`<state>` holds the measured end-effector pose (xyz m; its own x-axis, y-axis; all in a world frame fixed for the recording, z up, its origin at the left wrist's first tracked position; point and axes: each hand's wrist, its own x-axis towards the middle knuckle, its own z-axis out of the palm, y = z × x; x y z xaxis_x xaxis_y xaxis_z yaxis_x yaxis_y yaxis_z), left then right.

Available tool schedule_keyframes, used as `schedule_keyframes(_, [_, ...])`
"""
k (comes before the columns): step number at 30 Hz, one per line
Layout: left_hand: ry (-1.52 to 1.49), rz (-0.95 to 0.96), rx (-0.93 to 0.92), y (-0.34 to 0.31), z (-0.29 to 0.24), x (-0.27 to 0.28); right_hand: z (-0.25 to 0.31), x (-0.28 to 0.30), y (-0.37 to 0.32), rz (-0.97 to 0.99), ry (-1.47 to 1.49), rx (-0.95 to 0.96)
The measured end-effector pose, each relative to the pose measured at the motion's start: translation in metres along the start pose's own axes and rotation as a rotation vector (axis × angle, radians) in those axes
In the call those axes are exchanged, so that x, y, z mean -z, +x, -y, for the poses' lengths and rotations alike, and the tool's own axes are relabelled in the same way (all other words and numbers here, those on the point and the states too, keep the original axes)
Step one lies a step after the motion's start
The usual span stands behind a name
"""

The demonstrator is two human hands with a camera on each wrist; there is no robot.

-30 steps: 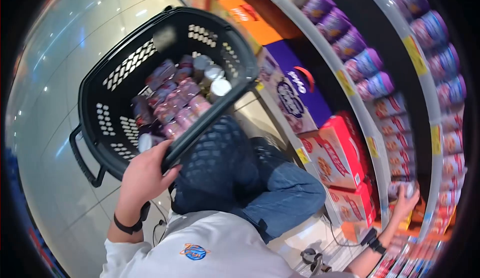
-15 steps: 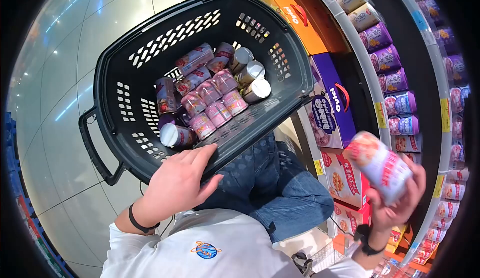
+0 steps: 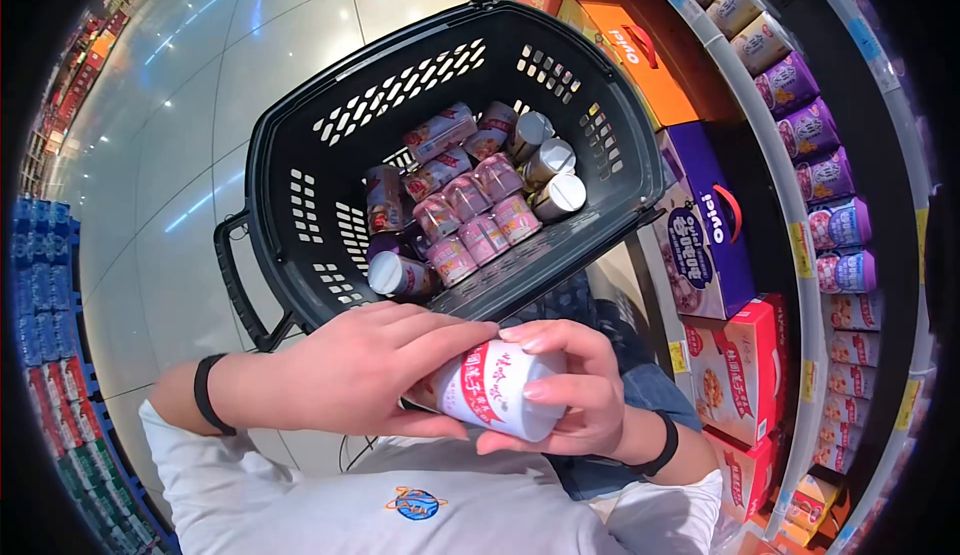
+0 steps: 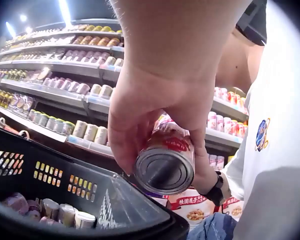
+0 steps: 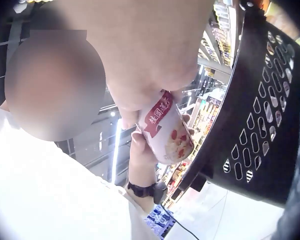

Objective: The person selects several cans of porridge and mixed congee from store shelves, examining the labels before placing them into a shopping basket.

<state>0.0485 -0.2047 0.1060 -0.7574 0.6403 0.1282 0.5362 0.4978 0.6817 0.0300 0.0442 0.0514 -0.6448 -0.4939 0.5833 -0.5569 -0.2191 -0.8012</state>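
Both hands hold one white and red printed can (image 3: 490,387) in front of the person's chest. The left hand (image 3: 365,365) curls over one end of it, and the right hand (image 3: 590,395) grips the other, white end. Metal shows on the can's round base (image 4: 164,171) in the left wrist view. A red label and food pictures mark the can's side (image 5: 166,131) in the right wrist view. Just beyond the hands is a black shopping basket (image 3: 285,155), tilted, with several pink cans (image 3: 465,195) and white-topped cans (image 3: 560,197) inside.
Shelves of cans (image 3: 810,130) run along the right. Below them stand gift boxes: orange (image 3: 635,50), purple (image 3: 705,225) and red-white (image 3: 735,370). Tiled floor (image 3: 170,195) lies left, with stacked blue packs (image 3: 45,285) at the far left edge.
The right hand took the can from the shelf on the right and brought it in front of the chest. The left hand left the basket rim and now holds the can too.
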Motion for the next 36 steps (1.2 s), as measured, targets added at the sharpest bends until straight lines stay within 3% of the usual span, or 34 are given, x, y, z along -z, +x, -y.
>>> schedule_keyframes(4, [0.033,0.035,0.0,0.022,-0.013,-0.002,-0.004,0.003,-0.004,-0.001,-0.032,0.084])
schedule_keyframes(6, [-0.045,0.161,0.111,0.036,-0.018,0.006,-0.004,0.011,-0.009,-0.056,-0.051,0.034])
schedule_keyframes(7, [-0.01,0.249,0.211,0.043,-0.015,0.009,0.0,0.027,-0.007,0.041,-0.131,-0.026])
schedule_keyframes(8, [-0.017,0.284,0.338,0.052,-0.014,0.017,0.0,0.037,-0.011,0.016,-0.172,-0.056])
schedule_keyframes(10, [-0.136,0.093,0.403,0.063,0.01,0.022,-0.003,0.066,-0.024,-0.027,-0.262,-0.145])
schedule_keyframes(12, [-0.219,-0.078,0.584,0.078,0.038,0.033,-0.022,0.077,-0.049,-0.392,-0.098,-0.161])
schedule_keyframes(14, [-0.417,-0.19,0.695,0.085,0.08,0.035,-0.034,0.105,-0.074,-0.559,-0.143,-0.228])
schedule_keyframes(17, [-0.405,-0.269,0.828,0.088,0.125,0.027,-0.053,0.145,-0.121,-0.609,-0.249,-0.279])
schedule_keyframes(19, [-0.529,-0.231,1.127,0.089,0.145,0.02,-0.062,0.168,-0.145,-0.63,-0.175,-0.349])
schedule_keyframes(22, [-0.392,-0.262,1.24,0.077,0.18,-0.006,-0.082,0.181,-0.161,-0.699,-0.1,-0.424])
schedule_keyframes(30, [-0.38,0.1,1.542,0.067,0.217,-0.033,-0.117,0.189,-0.186,-0.674,-0.026,-0.519])
schedule_keyframes(33, [-0.415,0.084,1.678,0.07,0.221,-0.046,-0.116,0.193,-0.188,-0.648,-0.016,-0.519])
schedule_keyframes(36, [-0.431,0.121,1.687,0.068,0.221,-0.046,-0.115,0.199,-0.19,-0.663,-0.034,-0.512])
